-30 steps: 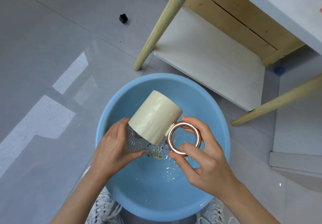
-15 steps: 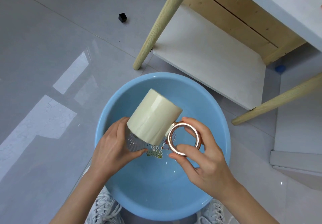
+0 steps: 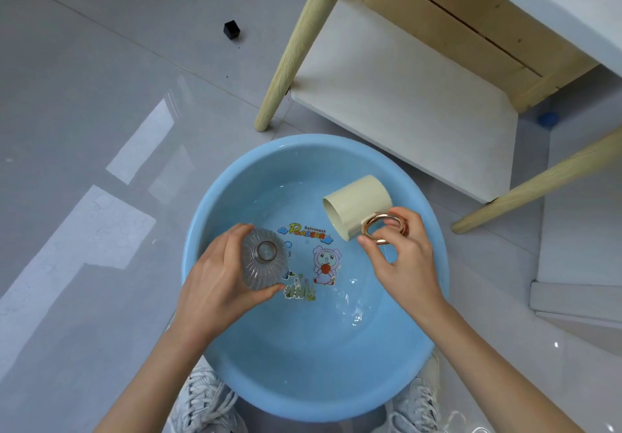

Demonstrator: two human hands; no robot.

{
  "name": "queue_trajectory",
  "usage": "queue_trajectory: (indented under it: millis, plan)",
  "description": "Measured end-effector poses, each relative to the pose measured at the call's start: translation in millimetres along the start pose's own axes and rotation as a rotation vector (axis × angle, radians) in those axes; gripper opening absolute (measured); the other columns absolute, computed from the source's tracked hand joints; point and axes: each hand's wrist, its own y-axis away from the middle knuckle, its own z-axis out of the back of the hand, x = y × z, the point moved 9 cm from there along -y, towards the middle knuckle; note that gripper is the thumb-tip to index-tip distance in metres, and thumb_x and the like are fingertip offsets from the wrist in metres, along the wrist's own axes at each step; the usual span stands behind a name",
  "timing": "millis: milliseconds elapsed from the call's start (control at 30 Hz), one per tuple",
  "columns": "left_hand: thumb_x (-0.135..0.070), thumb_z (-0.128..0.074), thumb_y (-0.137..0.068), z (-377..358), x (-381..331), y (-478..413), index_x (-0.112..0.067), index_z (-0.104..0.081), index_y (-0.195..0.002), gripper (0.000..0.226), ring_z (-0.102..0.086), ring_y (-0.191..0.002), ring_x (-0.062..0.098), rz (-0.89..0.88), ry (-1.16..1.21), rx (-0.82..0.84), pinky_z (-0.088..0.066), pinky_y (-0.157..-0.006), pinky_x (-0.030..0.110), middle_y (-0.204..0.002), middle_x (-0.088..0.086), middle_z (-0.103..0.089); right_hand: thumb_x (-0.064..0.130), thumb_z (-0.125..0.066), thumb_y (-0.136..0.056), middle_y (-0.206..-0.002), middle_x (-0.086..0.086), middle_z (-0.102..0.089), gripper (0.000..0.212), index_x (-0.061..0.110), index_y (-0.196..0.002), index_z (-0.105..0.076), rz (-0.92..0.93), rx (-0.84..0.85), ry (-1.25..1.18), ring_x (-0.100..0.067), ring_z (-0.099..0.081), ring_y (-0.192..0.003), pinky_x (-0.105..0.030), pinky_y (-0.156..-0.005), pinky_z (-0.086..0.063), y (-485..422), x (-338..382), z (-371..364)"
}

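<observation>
Change: the mug (image 3: 360,203) and the glass (image 3: 264,259), pressed together mid-basin 1 second ago, are now apart, with the mug swung right and the glass left.
Head view, left hand: the left hand (image 3: 215,284) curls round the ribbed glass, base turned up to the camera, just above the water (image 3: 336,331).
Head view, right hand: the right hand (image 3: 404,264) pinches the copper ring handle (image 3: 383,227); the mug lies tilted, mouth facing left, over the basin's right side.
Basin: the blue basin (image 3: 198,230) stands on the floor, shallow water over a cartoon print (image 3: 324,264).
Doing it well: this looks like a rinse. Keep both pieces over the basin, grip the wet glass firmly, and dip 1 at a time.
</observation>
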Motion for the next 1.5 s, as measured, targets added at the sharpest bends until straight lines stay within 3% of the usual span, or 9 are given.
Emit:
queue_trajectory:
  millis: [333, 800, 1000, 1067, 1167, 1233, 1300, 1433, 1500]
  plan:
    - [-0.05, -0.088, -0.05, -2.6, 2.4, 0.6, -0.017, -0.046, -0.127, 0.094, -0.053, -0.112, 0.02, 0.043, -0.021, 0.025, -0.048, -0.085, 0.033, -0.126, 0.0, -0.057, 0.025, -0.071, -0.083, -0.12, -0.019, -0.05, 0.02, 0.007, -0.075, -0.066, 0.071, 0.079, 0.159, -0.031, -0.058, -0.102, -0.038, -0.071, -0.056, -2.4, -8.7, -53.3]
    - [-0.048, -0.088, -0.05, -2.5, 1.4, 1.3, -0.015, -0.047, -0.129, 0.095, -0.056, -0.111, 0.025, 0.065, -0.03, 0.034, -0.047, -0.084, 0.032, -0.126, 0.003, -0.058, 0.041, -0.056, -0.085, -0.113, -0.01, -0.051, 0.034, 0.012, -0.074, -0.069, 0.129, 0.326, 0.035, -0.023, -0.058, -0.094, -0.023, -0.082, -0.047, 42.3, 15.4, -88.1]
    - [-0.049, -0.088, -0.05, -2.5, 1.8, 0.9, -0.016, -0.046, -0.128, 0.095, -0.057, -0.11, 0.026, 0.058, -0.019, 0.029, -0.047, -0.084, 0.033, -0.126, 0.002, -0.057, 0.03, -0.073, -0.079, -0.096, 0.01, -0.052, 0.02, 0.024, -0.062, -0.066, -0.181, 0.311, -0.19, 0.006, -0.056, -0.086, 0.0, -0.082, -0.034, 48.7, -7.9, -63.0]
    - [-0.049, -0.088, -0.051, -2.8, 2.5, 1.3, -0.017, -0.045, -0.129, 0.095, -0.056, -0.112, 0.025, 0.061, -0.009, 0.029, -0.047, -0.085, 0.034, -0.127, 0.001, -0.056, 0.024, -0.076, -0.081, -0.089, 0.008, -0.059, 0.027, 0.031, -0.058, -0.063, -0.36, 0.313, -0.298, 0.004, -0.06, -0.079, -0.006, -0.077, -0.041, 48.7, -18.7, -50.9]
    - [-0.05, -0.087, -0.051, -3.1, 2.5, 1.2, -0.018, -0.045, -0.128, 0.094, -0.055, -0.113, 0.025, 0.053, -0.008, 0.027, -0.047, -0.086, 0.034, -0.129, 0.0, -0.056, 0.029, -0.071, -0.084, -0.069, 0.001, -0.063, 0.034, 0.021, -0.052, -0.065, -0.593, 0.314, -0.466, -0.013, -0.056, -0.066, -0.028, -0.064, -0.044, 50.7, -31.0, -32.7]
    - [-0.05, -0.087, -0.051, -3.2, 2.3, 1.2, -0.018, -0.045, -0.128, 0.094, -0.055, -0.114, 0.024, 0.051, -0.007, 0.027, -0.047, -0.086, 0.034, -0.129, 0.0, -0.056, 0.036, -0.07, -0.08, -0.066, -0.003, -0.06, 0.034, 0.017, -0.052, -0.065, -0.694, 0.29, -0.595, -0.026, -0.056, -0.075, -0.04, -0.079, -0.052, 52.5, -30.4, -20.0]
    - [-0.049, -0.087, -0.051, -2.7, 1.8, 1.5, -0.017, -0.045, -0.128, 0.094, -0.053, -0.113, 0.021, 0.044, -0.013, 0.021, -0.048, -0.085, 0.034, -0.129, 0.0, -0.056, 0.042, -0.07, -0.07, -0.068, -0.005, -0.06, 0.034, 0.013, -0.052, -0.065, -0.746, 0.258, -0.759, -0.029, -0.062, -0.085, -0.04, -0.097, -0.051, 53.1, -24.5, -9.9]
    - [-0.049, -0.088, -0.05, -0.8, 0.4, 2.1, -0.017, -0.047, -0.128, 0.094, -0.05, -0.112, 0.017, 0.046, -0.012, 0.008, -0.049, -0.082, 0.033, -0.129, -0.001, -0.056, 0.065, -0.083, -0.046, -0.068, -0.002, -0.06, 0.056, 0.012, -0.053, -0.065, -0.726, 0.261, -0.932, -0.019, -0.066, -0.087, -0.023, -0.085, -0.054, 48.4, -4.9, 2.9]
    - [-0.049, -0.088, -0.05, -0.4, 0.2, 1.8, -0.017, -0.047, -0.128, 0.094, -0.05, -0.112, 0.017, 0.043, -0.011, 0.007, -0.049, -0.081, 0.033, -0.129, -0.001, -0.056, 0.072, -0.08, -0.043, -0.068, -0.002, -0.061, 0.063, 0.012, -0.055, -0.065, -0.68, 0.266, -0.898, -0.021, -0.066, -0.091, -0.026, -0.088, -0.053, 44.6, 4.1, 6.8]
